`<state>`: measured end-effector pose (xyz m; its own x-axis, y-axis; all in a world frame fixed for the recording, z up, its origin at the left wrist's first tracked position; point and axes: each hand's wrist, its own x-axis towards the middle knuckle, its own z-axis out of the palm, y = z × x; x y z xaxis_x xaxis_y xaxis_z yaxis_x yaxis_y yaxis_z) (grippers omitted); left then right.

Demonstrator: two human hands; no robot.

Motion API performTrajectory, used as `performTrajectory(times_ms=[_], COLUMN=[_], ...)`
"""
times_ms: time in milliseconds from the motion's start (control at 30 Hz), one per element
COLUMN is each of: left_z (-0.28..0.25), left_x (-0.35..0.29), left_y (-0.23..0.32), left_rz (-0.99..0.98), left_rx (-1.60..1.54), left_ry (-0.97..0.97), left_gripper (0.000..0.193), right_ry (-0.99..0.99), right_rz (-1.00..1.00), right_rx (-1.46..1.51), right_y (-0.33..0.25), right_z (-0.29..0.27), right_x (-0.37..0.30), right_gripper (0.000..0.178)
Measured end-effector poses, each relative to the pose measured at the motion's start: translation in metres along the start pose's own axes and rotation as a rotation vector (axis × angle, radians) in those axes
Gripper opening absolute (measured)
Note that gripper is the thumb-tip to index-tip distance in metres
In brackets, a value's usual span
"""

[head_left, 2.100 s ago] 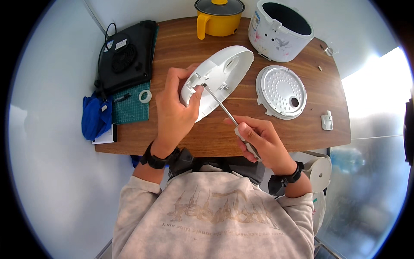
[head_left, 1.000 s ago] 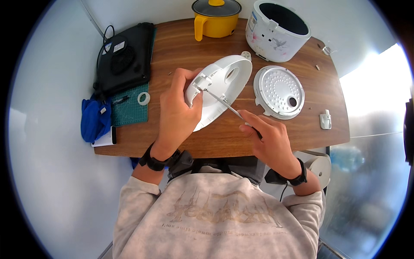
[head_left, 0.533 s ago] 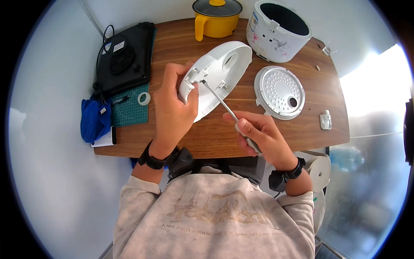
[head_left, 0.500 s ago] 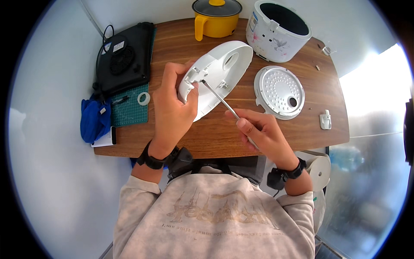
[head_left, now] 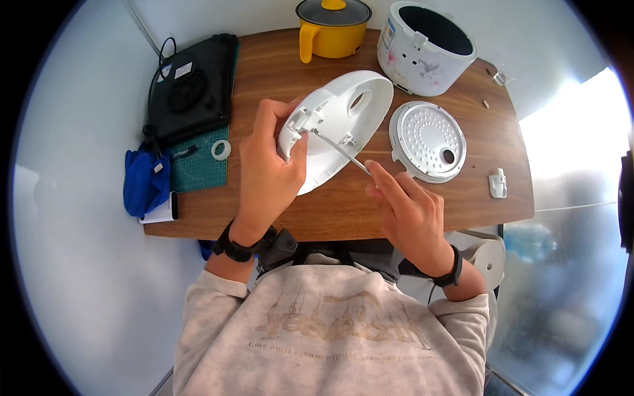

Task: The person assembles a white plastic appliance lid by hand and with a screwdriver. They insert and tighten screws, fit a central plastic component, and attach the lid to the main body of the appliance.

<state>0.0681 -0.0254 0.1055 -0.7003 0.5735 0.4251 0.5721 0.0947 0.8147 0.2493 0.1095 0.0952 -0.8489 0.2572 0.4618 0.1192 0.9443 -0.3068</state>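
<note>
Head view: right hand [head_left: 411,212] clamped on screwdriver [head_left: 340,150], seemingly nearer white lid [head_left: 343,125] than before.

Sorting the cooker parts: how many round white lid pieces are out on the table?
2: the white outer lid held by the left hand, and the perforated inner lid lying flat right of it.

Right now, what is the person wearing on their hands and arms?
Both hands are bare, with no gloves or rings that show. The left hand has a black band with a chunky black case at its wrist. The right hand has a slimmer black wristband. Pale beige sweatshirt sleeves are pushed back above the wrists, leaving the forearms uncovered. The sweatshirt front bears a faded print.
</note>
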Motion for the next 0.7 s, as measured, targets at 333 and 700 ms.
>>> performTrajectory(times_ms=[333, 700], left_z=[0.005, 0.008], left_x=[-0.002, 0.012], left_y=[-0.008, -0.035], left_rz=[0.033, -0.136], left_rx=[-0.054, -0.268], left_ry=[0.097, 0.017], left_gripper=[0.024, 0.043], right_ry=[-0.523, -0.508], right_rz=[0.594, 0.59], right_rx=[1.262, 1.239], right_y=[0.005, 0.014], right_z=[-0.006, 0.004], right_x=[0.014, 0.009], right_gripper=[0.041, 0.036])
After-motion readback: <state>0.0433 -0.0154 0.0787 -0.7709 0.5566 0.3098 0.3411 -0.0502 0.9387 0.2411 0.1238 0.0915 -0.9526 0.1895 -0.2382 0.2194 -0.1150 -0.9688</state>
